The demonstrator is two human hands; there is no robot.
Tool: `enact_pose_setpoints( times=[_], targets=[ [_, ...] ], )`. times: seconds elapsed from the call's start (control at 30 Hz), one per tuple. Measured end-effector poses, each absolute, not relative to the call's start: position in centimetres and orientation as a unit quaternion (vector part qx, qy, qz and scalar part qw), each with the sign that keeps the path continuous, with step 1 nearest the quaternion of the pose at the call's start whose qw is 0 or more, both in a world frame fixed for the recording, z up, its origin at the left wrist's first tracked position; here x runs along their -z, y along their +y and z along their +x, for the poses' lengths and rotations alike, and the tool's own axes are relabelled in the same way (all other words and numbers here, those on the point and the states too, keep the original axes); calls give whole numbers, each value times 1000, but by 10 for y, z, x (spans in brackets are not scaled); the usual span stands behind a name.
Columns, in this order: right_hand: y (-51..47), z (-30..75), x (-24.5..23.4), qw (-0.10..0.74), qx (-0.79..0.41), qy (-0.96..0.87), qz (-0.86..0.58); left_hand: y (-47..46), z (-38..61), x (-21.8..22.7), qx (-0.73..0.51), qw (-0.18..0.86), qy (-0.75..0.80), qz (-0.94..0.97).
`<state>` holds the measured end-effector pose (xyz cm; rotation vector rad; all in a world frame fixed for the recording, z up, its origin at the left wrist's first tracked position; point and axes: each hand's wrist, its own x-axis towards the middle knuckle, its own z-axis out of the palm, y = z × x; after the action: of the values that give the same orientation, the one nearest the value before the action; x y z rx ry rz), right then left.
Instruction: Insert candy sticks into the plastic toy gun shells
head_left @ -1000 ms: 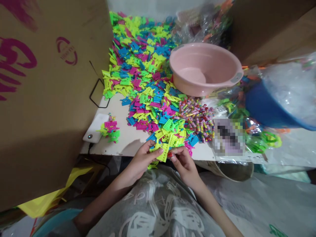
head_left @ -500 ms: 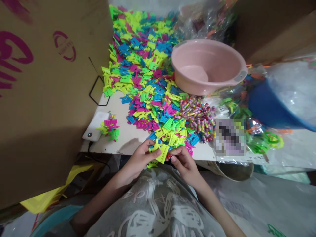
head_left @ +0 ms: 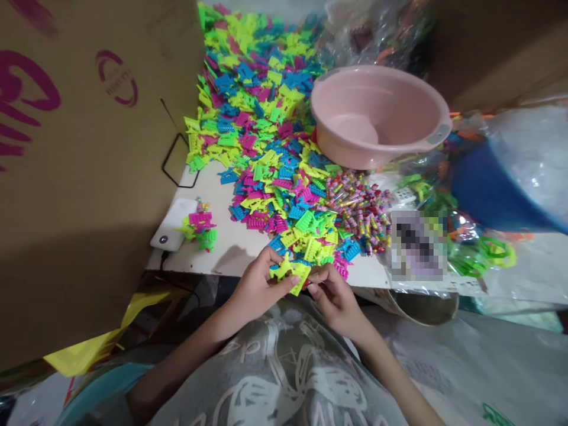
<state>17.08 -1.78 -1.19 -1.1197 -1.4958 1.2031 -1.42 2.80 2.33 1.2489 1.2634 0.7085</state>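
My left hand (head_left: 262, 285) is closed on a yellow plastic toy piece (head_left: 300, 279), held at the table's front edge. Close against its right side, my right hand (head_left: 333, 296) pinches a small item with red on it, mostly covered by the fingers. Its colours resemble the small candy-coloured tubes (head_left: 361, 222) heaped on the table. Just beyond my hands spreads a large pile of blue, pink, green and yellow plastic pieces (head_left: 266, 157). A small group of pieces (head_left: 202, 228) with tubes on them lies apart at the left.
A pink basin (head_left: 346, 148) stands behind the tubes. On the left are a cardboard box (head_left: 102, 195) and a white device with a cable (head_left: 171, 231). To the right are a blue container (head_left: 483, 189) and bagged green pieces (head_left: 470, 260).
The yellow piece has tilted slightly and shifted a little right with my left hand. My right hand stays beside it, still pinching. The whole view has shifted slightly.
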Motion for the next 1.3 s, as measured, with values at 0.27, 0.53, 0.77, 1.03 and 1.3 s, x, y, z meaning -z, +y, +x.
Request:
enact_pose_setpoints(
  times=[0.27, 0.53, 0.77, 1.03, 1.3],
  targets=[
    [-12, 162, 4, 392, -323, -696, -508, 14, -5, 3, -349, 476, 556, 585],
    [-12, 166, 29, 343, -206, -721, -566, 64, -69, -5, -307, 375, 655, 579],
    [-12, 139, 63, 103, -95, -850, -507, 99, -148, 10, -263, 11, 726, 635],
    [7, 132, 71, 100, -76, -875, -468, 46, -90, 6, -85, 280, 660, 692],
    [7, 132, 73, 181, -196, -860, -434, 13, -75, 35, 89, 418, 592, 683]
  ],
)
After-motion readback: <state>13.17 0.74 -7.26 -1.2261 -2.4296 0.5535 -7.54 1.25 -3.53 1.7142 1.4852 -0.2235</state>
